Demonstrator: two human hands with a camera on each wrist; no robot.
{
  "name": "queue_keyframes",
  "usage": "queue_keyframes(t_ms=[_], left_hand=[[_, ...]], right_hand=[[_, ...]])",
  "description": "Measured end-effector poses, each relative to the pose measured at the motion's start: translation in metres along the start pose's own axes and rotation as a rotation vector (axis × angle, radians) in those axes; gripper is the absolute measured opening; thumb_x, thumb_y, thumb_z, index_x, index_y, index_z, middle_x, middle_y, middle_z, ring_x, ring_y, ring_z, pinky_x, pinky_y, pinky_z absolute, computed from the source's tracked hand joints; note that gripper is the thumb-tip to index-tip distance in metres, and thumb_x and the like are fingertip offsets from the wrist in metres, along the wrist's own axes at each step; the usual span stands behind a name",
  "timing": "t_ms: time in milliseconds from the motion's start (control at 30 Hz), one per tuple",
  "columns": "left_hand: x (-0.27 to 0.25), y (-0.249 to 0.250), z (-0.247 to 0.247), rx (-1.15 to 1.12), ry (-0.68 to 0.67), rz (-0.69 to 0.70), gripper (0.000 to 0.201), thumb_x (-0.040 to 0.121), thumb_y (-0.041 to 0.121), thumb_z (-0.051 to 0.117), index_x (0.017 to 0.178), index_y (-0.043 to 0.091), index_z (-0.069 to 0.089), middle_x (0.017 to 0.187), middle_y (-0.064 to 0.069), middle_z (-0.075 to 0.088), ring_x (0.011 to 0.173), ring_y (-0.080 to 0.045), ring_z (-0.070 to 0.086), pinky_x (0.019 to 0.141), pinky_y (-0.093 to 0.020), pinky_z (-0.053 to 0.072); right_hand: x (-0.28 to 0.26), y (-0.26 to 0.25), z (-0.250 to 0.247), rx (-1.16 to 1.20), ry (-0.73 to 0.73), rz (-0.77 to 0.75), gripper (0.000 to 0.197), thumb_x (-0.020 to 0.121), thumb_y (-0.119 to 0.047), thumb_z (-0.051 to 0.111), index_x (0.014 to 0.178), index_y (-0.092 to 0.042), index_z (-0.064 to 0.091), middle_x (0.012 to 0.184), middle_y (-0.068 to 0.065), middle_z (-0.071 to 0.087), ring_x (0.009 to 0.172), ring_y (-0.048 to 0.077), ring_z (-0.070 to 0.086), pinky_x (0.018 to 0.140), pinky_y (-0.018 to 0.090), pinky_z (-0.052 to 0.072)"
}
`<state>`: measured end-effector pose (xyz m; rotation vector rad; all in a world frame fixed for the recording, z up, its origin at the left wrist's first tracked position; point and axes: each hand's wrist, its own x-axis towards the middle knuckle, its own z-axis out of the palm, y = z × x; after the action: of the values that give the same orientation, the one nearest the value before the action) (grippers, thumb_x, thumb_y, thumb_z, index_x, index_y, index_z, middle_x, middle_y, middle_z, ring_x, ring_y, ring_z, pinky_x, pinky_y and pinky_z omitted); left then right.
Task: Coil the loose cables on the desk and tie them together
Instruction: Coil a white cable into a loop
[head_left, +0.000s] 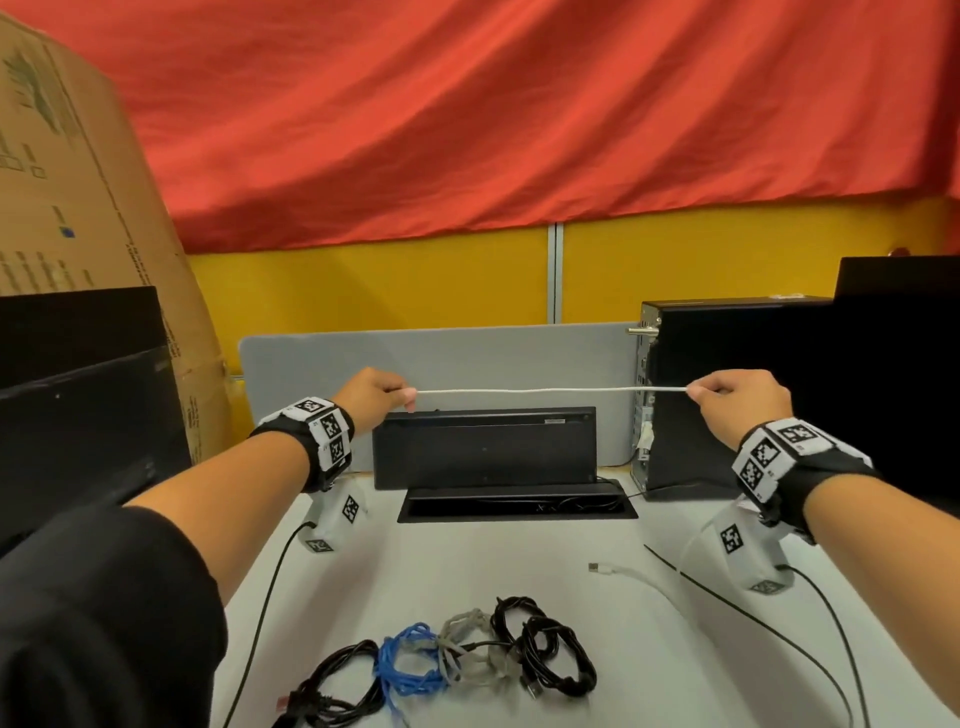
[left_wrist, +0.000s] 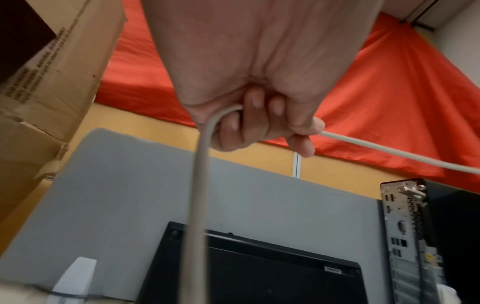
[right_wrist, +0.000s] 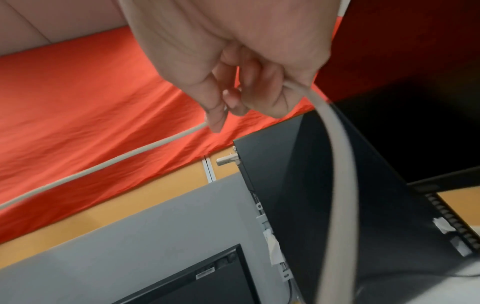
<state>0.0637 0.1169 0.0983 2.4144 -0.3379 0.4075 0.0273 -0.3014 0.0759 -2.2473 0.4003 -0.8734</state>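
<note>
White cable (head_left: 524, 389): a length is held taut in the air above the desk (head_left: 467, 566), its long axis running level from side to side between the two hands, in front of the grey panel (head_left: 431, 358)
Loose end: a tail with a plug (head_left: 600, 567) is seen lying on the desk below the right hand; another stretch is seen hanging from the left fist in the left wrist view
Left hand (head_left: 376, 392): fingers are curled round the cable, with thumb and forefinger pinching it where it leaves toward the right
Right hand (head_left: 740, 400): the cable is pinched between thumb and fingertips, the other fingers being folded in over it
Key relation: each hand is set at one end of the straight span, neither nearer; a first loop would probably be formed by one hand being brought across along that axis
Finished bundles: black coils (head_left: 545, 649), a blue coil (head_left: 408, 660) and a grey coil (head_left: 467, 644) are laid in a row at the near edge
Surroundings: a black tower (head_left: 727, 395) is stood at the right, a cardboard box (head_left: 78, 208) at the left, a red cloth (head_left: 519, 104) behind
</note>
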Motion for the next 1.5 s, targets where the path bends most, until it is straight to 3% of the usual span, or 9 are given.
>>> queue_keyframes(t_ms=[167,333,433,533,700,1033,1267,1400,1500], left_hand=[[-0.004,0.026,0.017,-0.125,-0.051,0.015,0.028,0.099,0.024,0.053,0.077,0.016,0.068,0.051,0.004,0.041,0.047,-0.012,0.035,0.048,-0.023,0.033],[-0.015,0.067,0.052,-0.223,-0.161,0.107,0.029,0.098,0.023,0.055,0.073,0.018,0.067,0.049,0.005,0.038,0.044,-0.015,0.030,0.045,-0.025,0.029],[-0.021,0.081,0.063,-0.240,-0.189,0.131,0.025,0.098,0.027,0.056,0.080,0.018,0.070,0.052,0.004,0.040,0.047,-0.013,0.035,0.045,-0.025,0.035],[-0.026,0.080,0.063,-0.274,-0.261,0.104,0.025,0.098,0.030,0.055,0.085,0.017,0.072,0.048,0.007,0.036,0.044,-0.010,0.032,0.043,-0.023,0.035],[-0.038,0.061,0.060,-0.369,-0.413,0.017,0.030,0.101,0.026,0.049,0.086,0.009,0.069,0.051,0.004,0.034,0.042,-0.011,0.027,0.041,-0.023,0.028],[-0.058,0.054,0.079,-0.578,-0.757,-0.121,0.030,0.103,0.013,0.042,0.093,0.004,0.068,0.052,0.004,0.032,0.043,-0.008,0.023,0.041,-0.020,0.019],[-0.063,0.052,0.089,-1.322,-0.593,-0.038,0.038,0.101,0.005,0.038,0.137,-0.003,0.045,0.064,0.001,0.047,0.045,-0.005,0.033,0.044,-0.018,0.033],[-0.071,0.047,0.100,-1.338,-0.391,-0.031,0.045,0.100,-0.004,0.039,0.144,0.004,0.034,0.110,-0.013,0.071,0.086,-0.020,0.071,0.075,-0.027,0.057],[-0.081,0.046,0.111,-1.280,-0.328,-0.054,0.058,0.097,-0.010,0.041,0.150,0.008,0.025,0.128,-0.015,0.063,0.117,-0.029,0.063,0.103,-0.042,0.048]], right_hand=[[-0.029,-0.034,0.007,-0.272,-0.349,-0.101,0.022,0.091,-0.024,0.053,0.104,-0.018,0.070,0.105,0.006,0.069,0.091,0.025,0.062,0.081,0.036,0.052],[-0.076,-0.097,0.025,0.114,-0.621,-0.283,0.049,0.094,-0.035,0.057,0.137,-0.014,0.051,0.130,0.005,0.060,0.119,0.020,0.057,0.106,0.039,0.042],[-0.095,-0.113,0.036,0.332,-0.784,-0.149,0.037,0.096,-0.030,0.055,0.125,-0.009,0.059,0.089,0.006,0.067,0.071,0.016,0.063,0.076,0.034,0.057],[-0.095,-0.104,0.036,0.269,-0.632,-0.216,0.023,0.094,-0.030,0.059,0.100,-0.014,0.074,0.056,-0.007,0.055,0.047,0.005,0.046,0.047,0.017,0.039],[-0.074,-0.070,0.020,0.154,-0.419,-0.241,0.018,0.089,-0.031,0.065,0.091,-0.018,0.077,0.090,-0.003,0.072,0.086,0.014,0.065,0.079,0.028,0.048],[-0.070,-0.032,0.041,-0.072,-0.260,-0.212,0.024,0.086,-0.052,0.062,0.069,-0.035,0.066,0.082,-0.004,0.068,0.077,0.017,0.064,0.069,0.032,0.054],[-0.111,-0.027,0.074,-0.205,-0.651,-0.390,0.026,0.099,-0.033,0.046,0.088,-0.026,0.069,0.083,-0.004,0.063,0.077,0.015,0.060,0.071,0.029,0.048],[-0.145,-0.041,0.073,-0.177,-0.822,-0.482,0.034,0.101,-0.033,0.041,0.084,-0.025,0.069,0.085,-0.011,0.058,0.070,0.001,0.051,0.070,0.024,0.041],[-0.163,-0.052,0.057,-0.172,-0.930,-0.527,0.039,0.100,-0.036,0.041,0.075,-0.024,0.069,0.076,-0.012,0.060,0.070,0.001,0.053,0.065,0.019,0.038]])
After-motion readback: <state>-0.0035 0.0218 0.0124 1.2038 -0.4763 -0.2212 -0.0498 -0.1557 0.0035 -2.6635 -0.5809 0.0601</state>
